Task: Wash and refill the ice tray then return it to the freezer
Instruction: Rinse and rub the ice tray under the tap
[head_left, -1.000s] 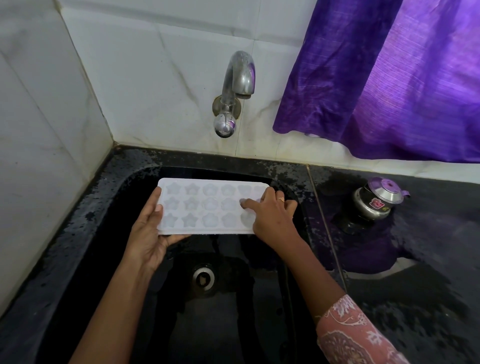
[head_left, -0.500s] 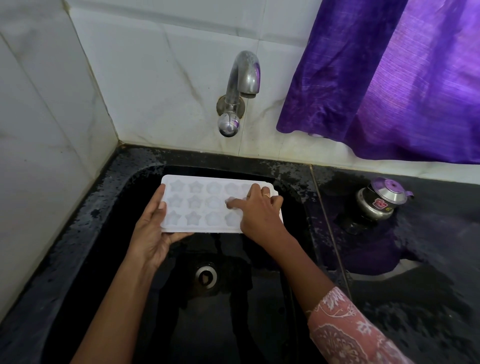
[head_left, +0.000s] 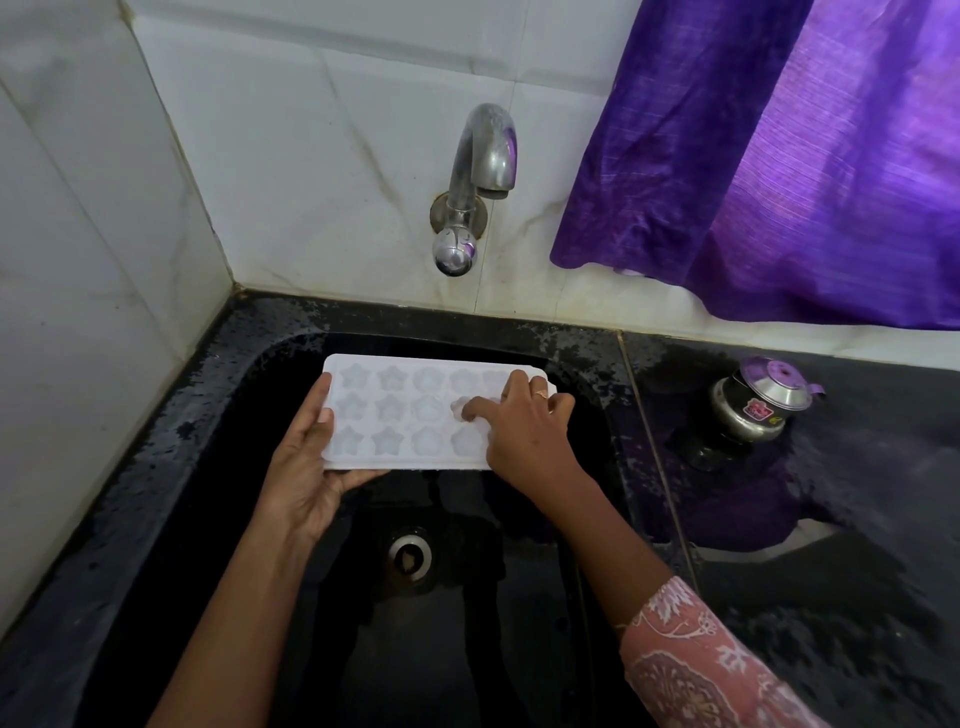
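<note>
Frosted, matt plastic ice tray (head_left: 410, 410); glossy black sink (head_left: 249, 374), probably stone; shiny metal tap (head_left: 480, 171); sheeny purple cloth curtain (head_left: 779, 156).

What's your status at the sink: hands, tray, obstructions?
Left hand grips white plastic ice tray, left end. Right hand atop, one finger pressing a cell. Steel tap dry, nothing blocking.

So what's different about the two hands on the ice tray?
The left hand grips the ice tray's left end, thumb on top; the right hand lies over its right end, a finger poking a mould. The right hand wears a ring, the left hand none in view. Both touch the tray over the sink.
</note>
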